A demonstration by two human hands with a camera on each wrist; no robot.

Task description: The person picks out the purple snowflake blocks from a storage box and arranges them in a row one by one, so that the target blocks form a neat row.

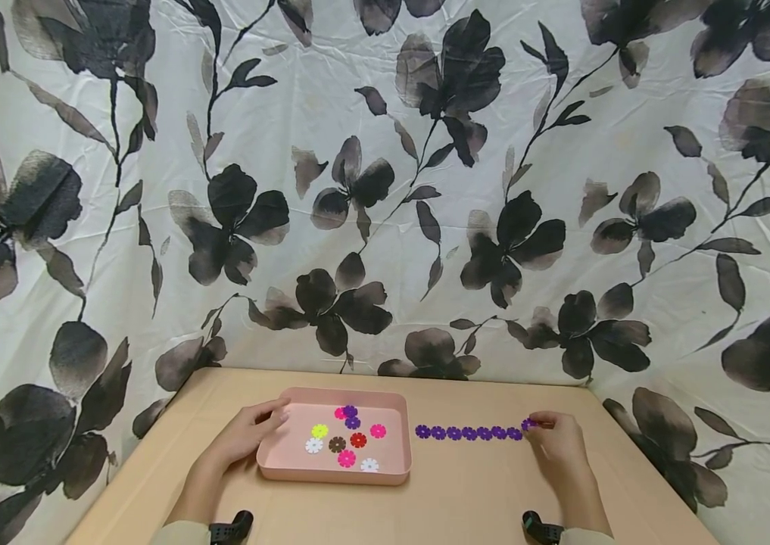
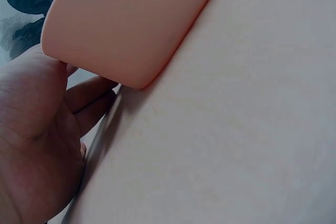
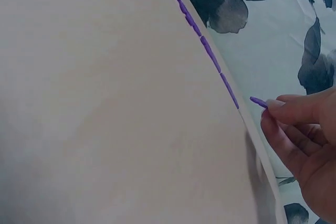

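Observation:
A pink tray (image 1: 401, 463) sits on the tan table and holds several flower-shaped discs (image 1: 347, 440) in pink, purple, yellow, white, brown and red. My left hand (image 1: 248, 433) rests against the tray's left rim, fingers curled over its edge (image 2: 79, 72). To the tray's right lies a row of several purple discs (image 1: 468, 433), seen edge-on in the right wrist view as a purple row (image 3: 202, 43). My right hand (image 1: 551, 439) pinches one more purple disc (image 1: 528, 425) at the row's right end; that disc (image 3: 258, 102) is just off the table.
The tan table (image 1: 466, 499) stands in a corner hung with white cloth printed with black flowers (image 1: 385, 189). The table's right edge (image 3: 252, 145) runs close by my right hand. Dark wrist straps (image 1: 235, 527) show at the bottom.

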